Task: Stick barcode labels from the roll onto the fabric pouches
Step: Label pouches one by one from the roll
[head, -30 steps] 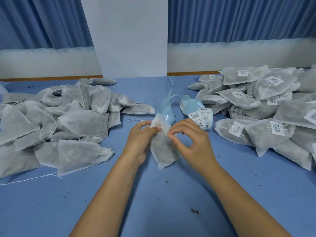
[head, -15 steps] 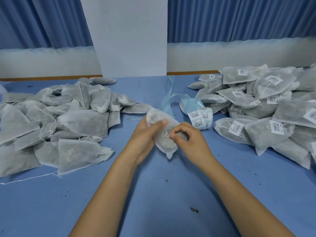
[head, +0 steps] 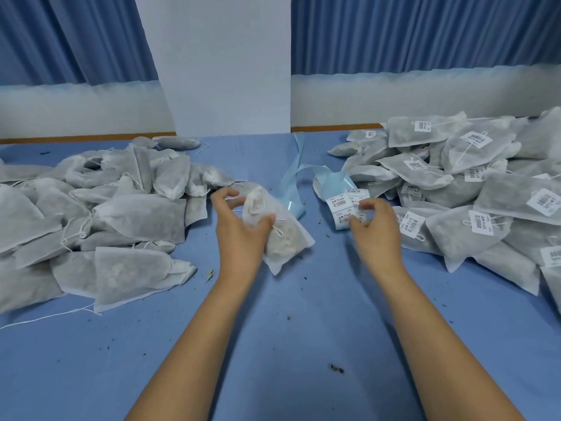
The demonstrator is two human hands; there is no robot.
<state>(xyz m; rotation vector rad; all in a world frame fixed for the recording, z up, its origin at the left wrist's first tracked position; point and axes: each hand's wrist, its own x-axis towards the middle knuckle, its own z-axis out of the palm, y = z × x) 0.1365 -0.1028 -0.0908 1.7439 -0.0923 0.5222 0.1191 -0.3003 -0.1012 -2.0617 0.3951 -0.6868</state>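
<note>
Left hand (head: 243, 238) grips a white fabric pouch (head: 288, 241); right hand (head: 375, 238) touches the white label roll (head: 341, 208), hold unclear. Yanking could crumple a sticker.

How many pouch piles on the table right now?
2. The unlabelled pile lies at the left of the table; the barcoded pile at its right. One loose pouch is held in the left hand. Both piles run off frame, so more may be hidden.

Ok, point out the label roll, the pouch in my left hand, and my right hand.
label roll (head: 340, 205), head view, on a white label.
pouch (head: 291, 241), head view, on its filled body.
right hand (head: 375, 235), head view, on its back.
</note>
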